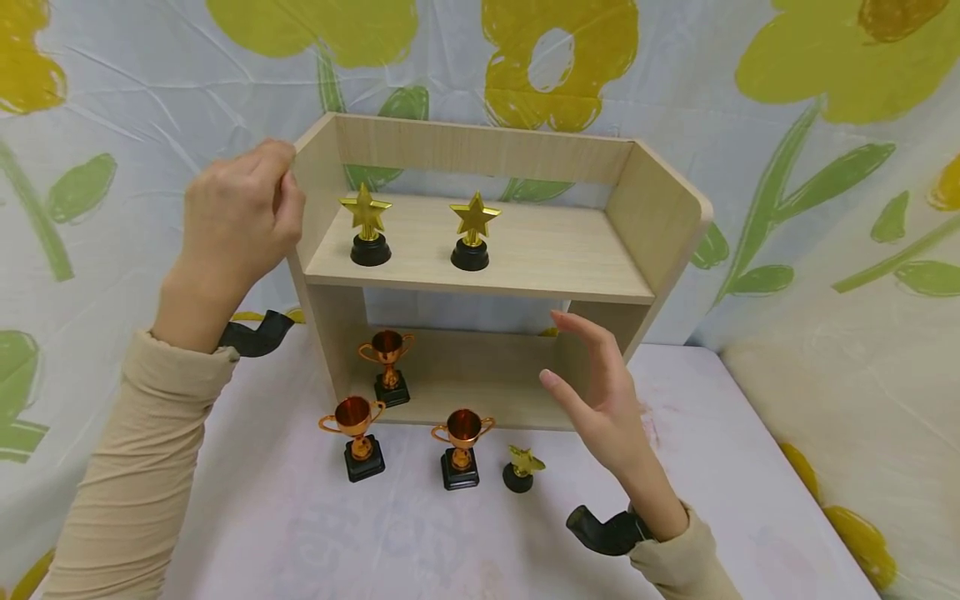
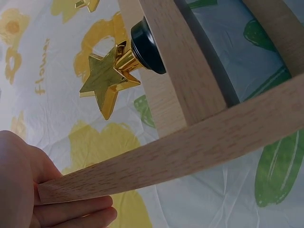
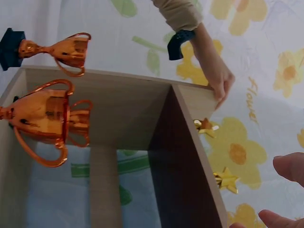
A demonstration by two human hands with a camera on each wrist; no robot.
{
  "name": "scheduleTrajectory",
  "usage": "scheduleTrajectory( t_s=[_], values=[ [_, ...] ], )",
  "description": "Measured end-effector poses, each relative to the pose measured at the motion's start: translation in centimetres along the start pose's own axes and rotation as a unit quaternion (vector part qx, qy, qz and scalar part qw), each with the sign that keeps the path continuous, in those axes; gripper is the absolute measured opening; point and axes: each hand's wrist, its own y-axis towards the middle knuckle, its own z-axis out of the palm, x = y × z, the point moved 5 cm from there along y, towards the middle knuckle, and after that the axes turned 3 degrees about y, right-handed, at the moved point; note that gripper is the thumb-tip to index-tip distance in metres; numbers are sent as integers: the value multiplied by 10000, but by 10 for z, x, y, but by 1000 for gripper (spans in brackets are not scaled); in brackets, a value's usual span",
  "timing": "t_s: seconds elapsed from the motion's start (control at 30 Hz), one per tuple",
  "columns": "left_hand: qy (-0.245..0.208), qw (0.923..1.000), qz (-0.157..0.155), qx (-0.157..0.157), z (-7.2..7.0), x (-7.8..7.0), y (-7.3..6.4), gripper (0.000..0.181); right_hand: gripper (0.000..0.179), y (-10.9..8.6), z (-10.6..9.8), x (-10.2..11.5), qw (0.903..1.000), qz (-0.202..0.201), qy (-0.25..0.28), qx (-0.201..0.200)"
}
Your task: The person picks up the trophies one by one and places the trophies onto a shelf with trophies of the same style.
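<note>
My left hand (image 1: 236,208) grips the upper front edge of the left side panel of a two-tier wooden shelf (image 1: 555,242); in the left wrist view its fingers (image 2: 80,211) wrap the panel's end. My right hand (image 1: 603,408) hovers before the shelf's right side, thumb and fingers spread in a C with nothing between them. Two gold star trophies (image 1: 367,212) (image 1: 474,218) on black bases stand on the upper tier, left and centre. A bronze cup trophy (image 1: 387,350) is at the left of the lower tier.
Before the shelf, on the white-covered table (image 1: 435,550), stand two more bronze cup trophies (image 1: 354,417) (image 1: 462,429). A smaller gold star trophy (image 1: 522,462) is right of them, near my right hand. A flower-patterned cloth (image 1: 150,92) hangs behind the shelf.
</note>
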Motion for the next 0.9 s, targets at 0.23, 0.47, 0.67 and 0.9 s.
scheduleTrajectory(
  t_s=[0.23,0.47,0.67,0.9],
  values=[
    [25,10000,19,-14,0,-1,0,17,64,-15,-5,-13,9990,170,-408,63],
    [7,10000,28,-9,0,-1,-1,17,67,-32,-6,-27,9973,321,-629,201],
    [14,10000,7,-35,0,0,-1,16,65,-45,-7,-38,9947,455,-884,262],
    [8,10000,30,-33,0,-1,-1,16,63,-56,-5,-47,9923,651,-1006,316]
  ],
)
